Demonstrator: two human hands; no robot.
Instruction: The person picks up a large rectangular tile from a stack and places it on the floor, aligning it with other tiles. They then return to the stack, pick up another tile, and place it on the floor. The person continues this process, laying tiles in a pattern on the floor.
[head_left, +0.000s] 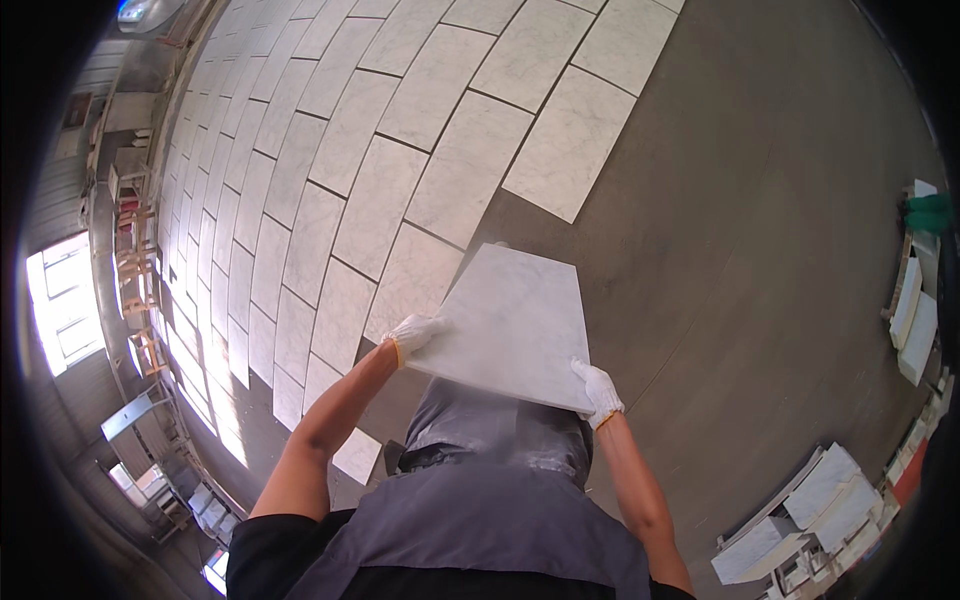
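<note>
A pale grey-white veined stone tile [515,325] is held up in front of my body, tilted with its far edge away from me. My left hand [418,338], in a white knit glove with a yellow cuff, grips the tile's left edge. On the right edge, near the closest corner, my right hand [598,390] grips in a matching glove. The fingers under the tile are hidden. Beyond its left side lies a laid floor tile [425,265], partly covered by the held one.
Rows of similar tiles [375,145] with dark gaps spread over the floor ahead and left. Bare grey floor [740,230] extends to the right. Stacked slabs [825,500] stand at lower right, more slabs [912,310] farther up. Wooden frames [135,275] line the left wall.
</note>
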